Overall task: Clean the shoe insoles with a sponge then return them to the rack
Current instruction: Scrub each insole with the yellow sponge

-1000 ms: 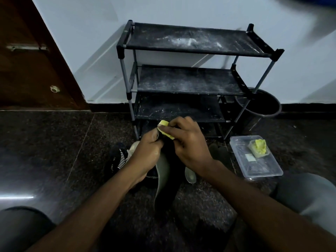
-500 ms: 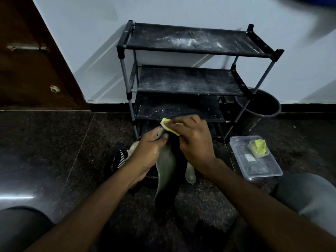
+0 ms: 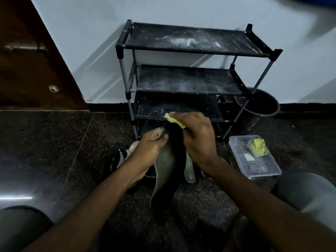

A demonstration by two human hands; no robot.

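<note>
Insole [image 3: 166, 171] held between both hands, long axis running away from the person toward rack [image 3: 181, 80], far tip up; left hand [image 3: 148, 149] pinches its upper edge, right hand [image 3: 197, 139] grips yellow sponge [image 3: 173, 120] against that tip

Rear wall [image 3: 181, 10]: plain, pale, unmarked. Black skirting [image 3: 109, 106] runs along its foot. Left: brown wooden door [image 3: 27, 70] carrying a metal bolt [image 3: 25, 46] and a small round fitting [image 3: 53, 89] lower down. Floor [image 3: 45, 142]: dark speckled polished stone, one straight joint [image 3: 80, 142] visible, with a bright streak of reflected light [image 3: 16, 198] at the left edge. Lighting dim overall. Rack [image 3: 187, 80]: stands against the wall, grey uprights, black corner joints, three dark shelves in view, each smeared with white dust. It casts slanted shadows [image 3: 101, 70] on the wall to its left. Round dark bin [image 3: 258, 106] on the floor, just beside the rack's right legs.
</note>
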